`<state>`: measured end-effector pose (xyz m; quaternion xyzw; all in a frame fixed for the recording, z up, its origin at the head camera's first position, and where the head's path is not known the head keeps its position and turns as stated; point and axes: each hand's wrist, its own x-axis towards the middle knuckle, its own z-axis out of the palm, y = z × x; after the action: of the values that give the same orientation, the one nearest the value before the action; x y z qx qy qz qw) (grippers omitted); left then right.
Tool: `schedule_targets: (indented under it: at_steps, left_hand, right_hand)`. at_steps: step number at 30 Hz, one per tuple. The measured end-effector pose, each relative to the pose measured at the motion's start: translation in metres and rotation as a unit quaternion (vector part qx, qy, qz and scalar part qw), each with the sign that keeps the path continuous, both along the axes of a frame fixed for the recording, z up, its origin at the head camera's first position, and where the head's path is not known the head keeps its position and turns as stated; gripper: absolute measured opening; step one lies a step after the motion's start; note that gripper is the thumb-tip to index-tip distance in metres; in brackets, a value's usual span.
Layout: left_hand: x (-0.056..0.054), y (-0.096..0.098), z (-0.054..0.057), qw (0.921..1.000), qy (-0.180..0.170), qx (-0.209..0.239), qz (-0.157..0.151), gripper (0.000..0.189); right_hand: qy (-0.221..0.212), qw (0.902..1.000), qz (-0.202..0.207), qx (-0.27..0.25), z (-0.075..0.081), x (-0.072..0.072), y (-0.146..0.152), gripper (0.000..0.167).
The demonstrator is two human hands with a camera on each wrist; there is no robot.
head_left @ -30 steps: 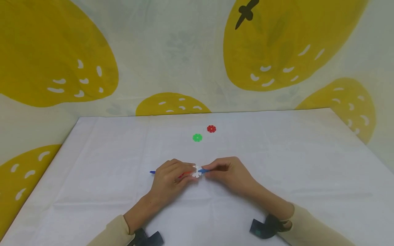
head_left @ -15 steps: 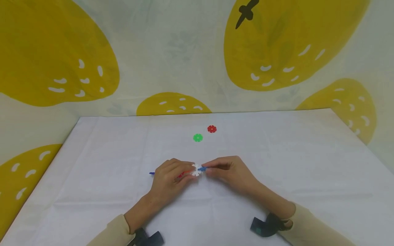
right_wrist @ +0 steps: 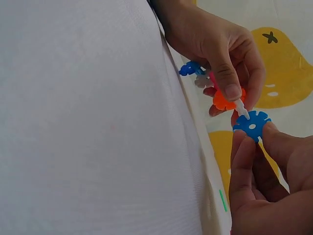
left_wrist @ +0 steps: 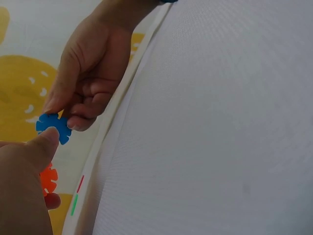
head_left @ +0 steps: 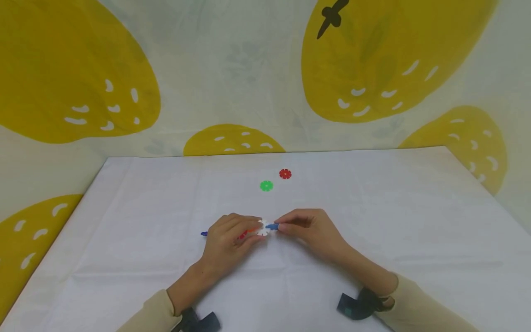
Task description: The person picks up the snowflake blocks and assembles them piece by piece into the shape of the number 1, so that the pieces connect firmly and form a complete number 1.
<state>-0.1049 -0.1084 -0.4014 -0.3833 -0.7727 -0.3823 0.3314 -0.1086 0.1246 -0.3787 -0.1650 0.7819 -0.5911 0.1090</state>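
Observation:
My left hand (head_left: 226,242) holds a short chain of notched plastic discs, its thumb and fingers pinching the white disc (head_left: 263,228) at the right end. In the right wrist view an orange disc (right_wrist: 223,101) and a dark blue disc (right_wrist: 190,68) show farther along the chain, with pink and greyish-white pieces partly hidden by the fingers. My right hand (head_left: 313,230) pinches a lighter blue disc (right_wrist: 259,128) between thumb and fingers. The edge of this blue disc meets the white disc at a slot; how deep it sits cannot be told.
On the white-covered table (head_left: 373,193), a green disc (head_left: 267,186) and a red disc (head_left: 285,174) lie flat beyond the hands. A patterned cloth (head_left: 249,92) with yellow shapes hangs behind the table's far edge.
My right hand and the blue disc have shifted slightly away from me. The white disc has moved a little the same way, while my left hand stays nearly still.

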Motion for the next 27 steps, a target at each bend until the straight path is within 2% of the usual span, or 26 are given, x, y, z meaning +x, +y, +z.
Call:
schedule_targets:
  at_steps: [12, 19, 27]
  left_hand:
    - [-0.0007, 0.0005, 0.0004, 0.9997, 0.021, -0.016, 0.0, 0.026]
    - [-0.0018, -0.0016, 0.0006, 0.9994, 0.021, -0.029, -0.004, 0.027]
    - [-0.0007, -0.0011, 0.0016, 0.9994, 0.013, -0.032, -0.007, 0.027]
  right_hand:
    - [-0.018, 0.9998, 0.004, -0.013, 0.0004, 0.0015, -0.0031, 0.016]
    - [-0.04, 0.9991, 0.001, -0.017, 0.0006, 0.0024, -0.0047, 0.017]
    - [-0.052, 0.9975, 0.005, -0.047, 0.0017, 0.0032, -0.0047, 0.018]
